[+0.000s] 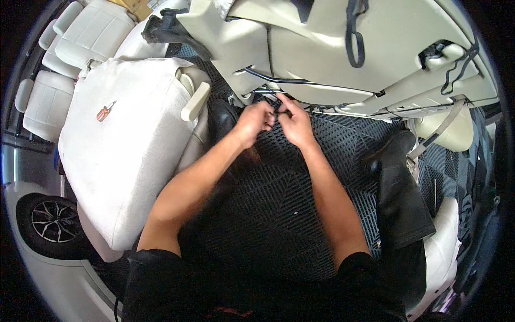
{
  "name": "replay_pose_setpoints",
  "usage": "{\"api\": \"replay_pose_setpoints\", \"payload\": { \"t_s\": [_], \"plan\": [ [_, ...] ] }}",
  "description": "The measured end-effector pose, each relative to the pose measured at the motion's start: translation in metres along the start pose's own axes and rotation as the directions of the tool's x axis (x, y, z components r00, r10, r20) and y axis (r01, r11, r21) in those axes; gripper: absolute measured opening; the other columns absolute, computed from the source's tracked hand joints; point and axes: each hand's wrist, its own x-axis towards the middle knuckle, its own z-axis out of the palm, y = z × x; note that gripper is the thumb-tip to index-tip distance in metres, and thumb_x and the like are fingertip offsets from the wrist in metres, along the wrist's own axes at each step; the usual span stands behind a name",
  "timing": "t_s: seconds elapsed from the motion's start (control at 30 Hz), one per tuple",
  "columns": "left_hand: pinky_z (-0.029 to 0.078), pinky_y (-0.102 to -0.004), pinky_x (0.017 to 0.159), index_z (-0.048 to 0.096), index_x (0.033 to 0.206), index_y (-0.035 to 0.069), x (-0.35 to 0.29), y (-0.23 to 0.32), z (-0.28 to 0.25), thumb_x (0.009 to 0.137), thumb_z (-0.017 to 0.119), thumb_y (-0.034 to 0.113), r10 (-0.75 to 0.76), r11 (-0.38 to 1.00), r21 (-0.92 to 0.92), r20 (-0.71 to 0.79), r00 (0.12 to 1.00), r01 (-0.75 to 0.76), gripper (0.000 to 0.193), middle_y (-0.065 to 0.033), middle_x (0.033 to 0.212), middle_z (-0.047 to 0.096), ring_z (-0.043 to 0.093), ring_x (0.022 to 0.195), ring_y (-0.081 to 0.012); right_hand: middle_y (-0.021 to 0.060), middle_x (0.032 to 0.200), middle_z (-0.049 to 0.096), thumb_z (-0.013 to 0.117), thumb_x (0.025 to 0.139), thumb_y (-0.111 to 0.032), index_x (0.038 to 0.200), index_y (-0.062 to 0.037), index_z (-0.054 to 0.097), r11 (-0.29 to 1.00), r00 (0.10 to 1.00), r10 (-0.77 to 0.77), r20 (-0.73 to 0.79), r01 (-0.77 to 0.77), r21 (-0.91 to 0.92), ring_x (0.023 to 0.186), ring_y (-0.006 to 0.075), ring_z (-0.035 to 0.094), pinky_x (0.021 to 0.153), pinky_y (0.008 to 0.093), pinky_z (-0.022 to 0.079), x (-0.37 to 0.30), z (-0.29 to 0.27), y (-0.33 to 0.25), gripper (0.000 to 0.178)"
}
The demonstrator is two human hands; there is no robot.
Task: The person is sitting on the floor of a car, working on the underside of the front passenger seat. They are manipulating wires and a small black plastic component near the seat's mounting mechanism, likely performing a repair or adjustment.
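Both hands work low at the base of a beige interior panel. My left hand has its fingers curled in, and whatever they hold is hidden. Close beside it, my right hand stretches its index finger up to the panel's lower edge, its thumb apart near the left fingers. Dark, thin parts at the gap between the hands are too small to name. Just above runs a black strip with a bright line, slanting along the panel's lower part.
A white-covered seat with a beige armrest fills the left; a screwdriver with a red-striped handle lies on it. Dark patterned matting covers the floor. Black straps hang from the panel. A seat belt hangs at the right.
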Motion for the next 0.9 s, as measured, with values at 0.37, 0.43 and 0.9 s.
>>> {"api": "replay_pose_setpoints", "payload": {
  "t_s": [0.37,0.43,0.9],
  "plan": [
    [0.047,-0.0301,0.069,0.064,0.089,0.005,0.005,0.023,0.018,0.088,0.051,0.020,0.213,0.977,0.015,-0.109,0.971,-0.212,0.020,-0.0049,0.083,0.063,0.057,0.072,-0.0161,0.0109,0.078,0.060,0.056,0.087,-0.014,0.083,-0.0005,0.062,0.995,0.989,-0.100,-0.110,0.099,-0.015,0.068,0.0255,0.060,0.061,0.0350,0.047,0.001,-0.004,-0.008,0.015],
    [0.049,-0.0331,0.076,0.066,0.097,0.002,0.006,0.020,0.000,0.087,0.051,0.017,0.537,0.809,0.278,0.008,0.844,-0.518,0.024,-0.0091,0.092,0.066,0.061,0.081,-0.0190,0.0062,0.069,0.056,0.051,0.088,-0.013,0.077,0.0001,0.059,0.916,0.976,0.140,0.170,-0.192,0.351,0.062,0.0164,0.056,0.057,0.0298,0.044,-0.006,-0.002,-0.034,0.019],
    [0.050,-0.0366,0.075,0.058,0.069,0.002,-0.101,0.007,0.046,0.099,0.046,0.021,0.373,0.776,0.487,0.157,0.915,-0.400,0.037,-0.0098,0.069,0.060,0.063,0.068,-0.0242,0.0118,0.096,0.066,0.057,0.092,-0.023,0.094,-0.0020,0.070,0.981,0.982,-0.177,0.060,0.172,0.087,0.090,0.0251,0.064,0.081,0.0341,0.048,-0.008,-0.025,-0.046,0.024]
  ]
}}
